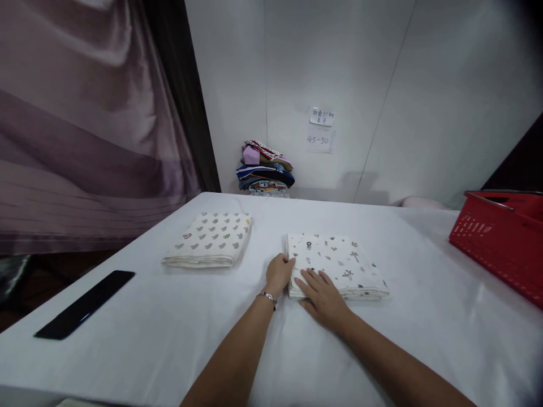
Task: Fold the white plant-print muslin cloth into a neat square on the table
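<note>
- White-clothed table (169, 350) fills most of the view, plain white walls behind it, and a big mauve curtain (85, 113) hangs on the left.
- Far left on the table: a flat black slab (85, 303), lying at an angle.
- Next over, a folded heart-print cloth (210, 240), lying well apart from the hands.
- At the back wall, a stack of colourful folded clothes (265, 169), with paper notes (321, 117) stuck on the wall above and to the right.
- Left hand (279, 274), bracelet (268, 297) on the wrist, is curled against the left edge of the folded printed cloth (339, 263) in mid-table; can't tell if it's really pinching it.
- Right hand (324, 297) is open, fingers flat on that cloth's near-left corner.
- Far right: a red basket (504, 243).
</note>
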The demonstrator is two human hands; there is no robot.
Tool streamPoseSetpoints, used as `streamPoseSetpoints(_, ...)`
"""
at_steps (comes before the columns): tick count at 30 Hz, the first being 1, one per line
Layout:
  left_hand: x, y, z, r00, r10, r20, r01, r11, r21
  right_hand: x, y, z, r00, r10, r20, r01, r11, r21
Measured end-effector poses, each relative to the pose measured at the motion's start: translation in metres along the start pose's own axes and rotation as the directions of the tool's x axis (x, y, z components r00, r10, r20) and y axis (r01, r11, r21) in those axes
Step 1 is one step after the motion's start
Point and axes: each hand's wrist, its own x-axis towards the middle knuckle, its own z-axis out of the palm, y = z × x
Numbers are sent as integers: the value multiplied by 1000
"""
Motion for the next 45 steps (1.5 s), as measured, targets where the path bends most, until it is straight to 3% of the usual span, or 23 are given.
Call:
streamPoseSetpoints(5,0,-5,0,1000,-1,-5,1,1000,5,0,0,0,1000,-6,-16,6,1000,3)
streamPoseSetpoints(18,14,6,2,998,-45,-40,50,991,127,-1,1,5,997,-10,-74,9,1000,-3)
streamPoseSetpoints(28,18,18,4,997,-59,-58,71,974,214,-1,1,7,1000,5,-3,-5,998,64)
streamPoseSetpoints(32,15,17,2,998,-38,-45,47,972,229,-6,23,-7,999,-22,41,12,972,236)
streamPoseSetpoints(34,14,16,-1,999,-34,-30,40,973,228,-14,51,-17,996,85,10,-85,956,280)
streamPoseSetpoints(37,12,15,-4,1000,-25,-1,24,975,221,-34,107,-30,917,398,-32,-380,894,240)
streamPoseSetpoints(40,11,16,-2,999,-12,35,4,975,223,-55,154,-34,696,715,61,-714,682,156)
streamPoseSetpoints(42,12,19,2,999,-5,54,-7,973,229,-63,169,-35,577,804,144,-815,557,158)
streamPoseSetpoints(43,12,20,3,998,-1,61,-13,973,232,-65,171,-34,550,817,170,-833,525,173)
streamPoseSetpoints(45,14,23,5,998,9,70,-25,971,236,-68,169,-34,544,818,189,-836,508,209)
